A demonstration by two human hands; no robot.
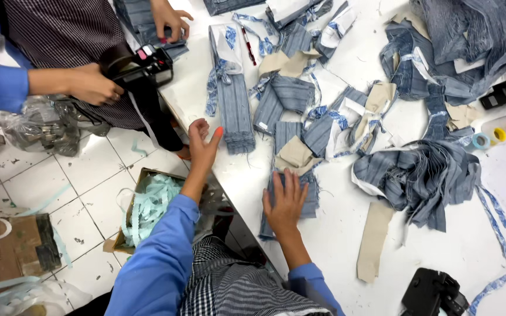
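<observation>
Head view looks straight down: the right hand [286, 202] lies flat, fingers spread, pressed on a small stack of striped blue-grey fabric pieces [291, 196] with frayed edges, which sits at the near edge of the white table [335, 234]. The left hand [204, 144] hovers open at the table's left edge, fingers loosely apart and thumb out, holding nothing, just beside a longer bundle of the same striped cloth [232, 108] tied with a blue-and-white printed strip. Around them lie more folded striped pieces mixed with tan lining patches [294, 153], soft and crumpled, and a fanned heap of striped strips [423, 178] to the right. Small tape rolls [499, 131] (pale, with orange, yellow and blue cores) stand near the far right edge. Below the table, an open cardboard box [147, 213] holds pale mint ribbon scraps on the tiled floor. Across the corner, another person's hand [92, 85] grips a black handheld labelling tool [144, 64].
</observation>
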